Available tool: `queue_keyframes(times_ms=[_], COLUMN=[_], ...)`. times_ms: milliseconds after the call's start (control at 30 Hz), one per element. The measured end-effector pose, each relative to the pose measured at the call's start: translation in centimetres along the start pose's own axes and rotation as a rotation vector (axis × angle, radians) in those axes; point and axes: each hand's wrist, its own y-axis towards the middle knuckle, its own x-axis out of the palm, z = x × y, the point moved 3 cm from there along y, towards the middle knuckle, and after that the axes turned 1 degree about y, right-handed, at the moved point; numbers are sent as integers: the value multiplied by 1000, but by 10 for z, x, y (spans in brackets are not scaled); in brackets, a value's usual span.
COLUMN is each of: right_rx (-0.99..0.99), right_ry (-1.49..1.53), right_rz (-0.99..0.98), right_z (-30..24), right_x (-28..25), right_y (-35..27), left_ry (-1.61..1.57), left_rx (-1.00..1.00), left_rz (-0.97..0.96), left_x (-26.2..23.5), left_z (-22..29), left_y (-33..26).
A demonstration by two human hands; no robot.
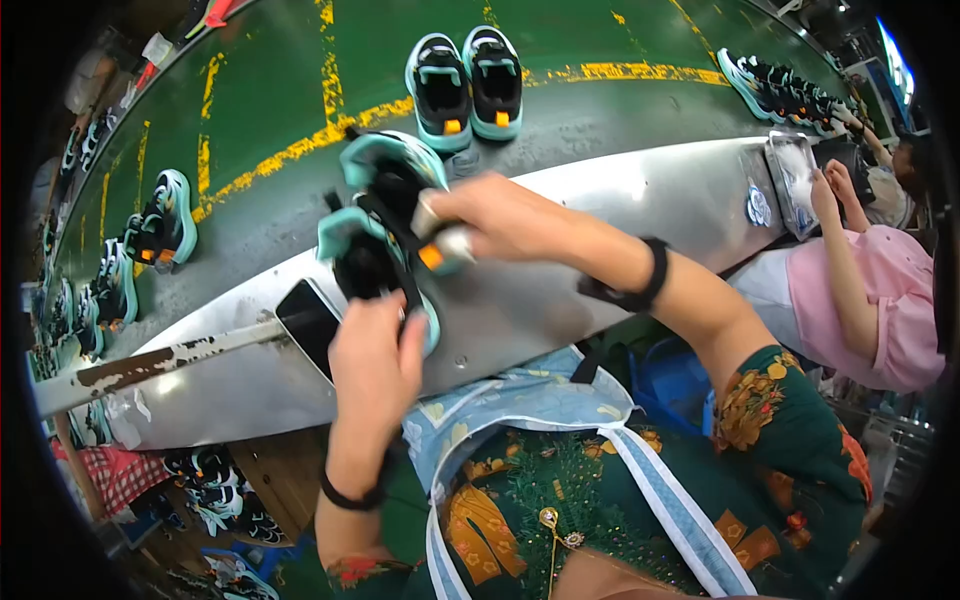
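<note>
Two black and mint-green sneakers lie side by side in front of me, toes pointing away and tilted left. My left hand (375,350) is closed on the heel of the nearer sneaker (365,265), its fingers at the collar. At the heel of the farther sneaker (392,165), my right hand (495,218) is closed on the rim beside an orange pull tab (431,257). Pale coverings show on its fingertips, which are blurred by motion. A matching pair of sneakers (468,88) stands upright just beyond, on the green belt.
A metal ledge (600,190) runs along the green belt (270,110). A dark phone (308,325) lies left of my left hand, by a worn metal bar (180,352). More sneakers (160,225) stand along the belt. At right, a person in pink (860,300) works near a tray (792,180).
</note>
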Motion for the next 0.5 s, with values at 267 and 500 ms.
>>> queue_keyframes(times_ms=[267,500], right_rx=[293,381], right_ry=[388,328], right_rz=[-305,-190], right_z=[-33,4], right_x=[122,37], right_y=[-162,-153], left_ry=[145,-184], left_rx=[-75,-173], left_rz=[94,23], left_x=[59,91], left_z=[-21,-3], left_y=[-98,-110])
